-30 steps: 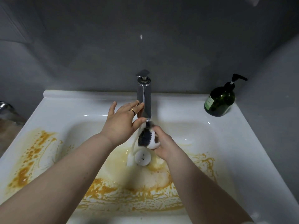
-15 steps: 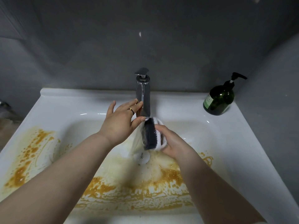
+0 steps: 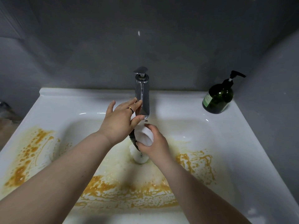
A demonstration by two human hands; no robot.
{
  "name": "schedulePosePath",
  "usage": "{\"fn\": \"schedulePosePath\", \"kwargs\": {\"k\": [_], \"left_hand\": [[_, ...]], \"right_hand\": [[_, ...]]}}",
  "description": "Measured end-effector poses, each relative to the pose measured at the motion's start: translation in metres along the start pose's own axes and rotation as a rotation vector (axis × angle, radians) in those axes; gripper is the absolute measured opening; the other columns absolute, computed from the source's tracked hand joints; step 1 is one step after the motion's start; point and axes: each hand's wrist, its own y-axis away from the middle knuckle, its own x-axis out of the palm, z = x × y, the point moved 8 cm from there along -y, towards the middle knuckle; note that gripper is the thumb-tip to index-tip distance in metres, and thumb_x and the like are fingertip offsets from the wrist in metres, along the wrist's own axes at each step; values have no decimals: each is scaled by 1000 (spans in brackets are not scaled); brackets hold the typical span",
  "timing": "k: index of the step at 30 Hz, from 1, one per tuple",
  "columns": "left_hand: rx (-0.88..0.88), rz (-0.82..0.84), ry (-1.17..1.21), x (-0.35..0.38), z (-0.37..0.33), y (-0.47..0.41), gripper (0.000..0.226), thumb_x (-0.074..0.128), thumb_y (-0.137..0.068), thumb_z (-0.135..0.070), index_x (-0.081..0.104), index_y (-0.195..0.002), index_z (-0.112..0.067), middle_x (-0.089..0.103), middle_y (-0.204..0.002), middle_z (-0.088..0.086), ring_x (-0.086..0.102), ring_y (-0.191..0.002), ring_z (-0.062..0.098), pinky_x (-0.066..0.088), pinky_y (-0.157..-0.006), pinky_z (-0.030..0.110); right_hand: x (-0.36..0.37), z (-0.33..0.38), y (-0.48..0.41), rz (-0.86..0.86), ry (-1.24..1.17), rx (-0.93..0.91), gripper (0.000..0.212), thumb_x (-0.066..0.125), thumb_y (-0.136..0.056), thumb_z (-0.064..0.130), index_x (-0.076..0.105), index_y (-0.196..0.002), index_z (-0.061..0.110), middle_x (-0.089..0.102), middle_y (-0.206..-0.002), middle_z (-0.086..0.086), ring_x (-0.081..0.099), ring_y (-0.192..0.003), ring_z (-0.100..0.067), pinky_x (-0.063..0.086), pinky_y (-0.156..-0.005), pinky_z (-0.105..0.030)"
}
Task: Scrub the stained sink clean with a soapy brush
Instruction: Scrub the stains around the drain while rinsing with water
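Right hand grips brush under tap; left hand, fingers straight, touches tap. Turn bristles toward spout, wet fully.

**Surroundings.** A chrome faucet, with a flat lever at its top, is being shown directly beyond the left hand. A dark green pump bottle, with a black pump and a pale label, is being shown upright, well to the right of the right hand and farther back. A white drain stopper is being partly hidden just beneath the right hand. A grey wall is being seen behind both hands. A blurred metallic object is being cut off far left of the left hand.
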Motion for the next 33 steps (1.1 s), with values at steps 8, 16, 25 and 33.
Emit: {"fn": "schedulePosePath", "kwargs": {"k": [8,16,25,33], "left_hand": [[-7,10,-14,1,-1,0,52,31,-95,-42,19,-144,-28,19,-151,-6,16,-137,7,-7,-108,29],[-8,10,1,1,1,0,52,32,-95,-42,21,-143,-27,20,-151,-6,17,-137,7,-6,-108,29],[-14,28,-3,0,0,0,53,32,-95,-43,20,-143,-28,19,-152,-6,16,-137,8,-7,-108,30],[-2,47,-28,-1,0,-2,54,32,-94,-45,20,-144,-28,20,-151,-6,16,-137,7,-7,-109,30]], "right_hand": [[-10,-2,1,-19,-40,10,57,69,-80,21,42,-131,18,52,-131,4,49,-120,-15,35,-83,-15],[-13,-12,-2,-55,-248,95,47,69,-79,12,46,-119,20,51,-106,9,51,-100,-12,41,-81,-20],[15,-31,-19,42,-1154,541,22,53,-91,18,56,-110,7,64,-93,-10,63,-81,-20,50,-65,-28],[28,-28,-17,239,-1058,549,21,47,-90,31,59,-89,14,59,-75,-1,56,-59,-15,37,-49,-23]]}}
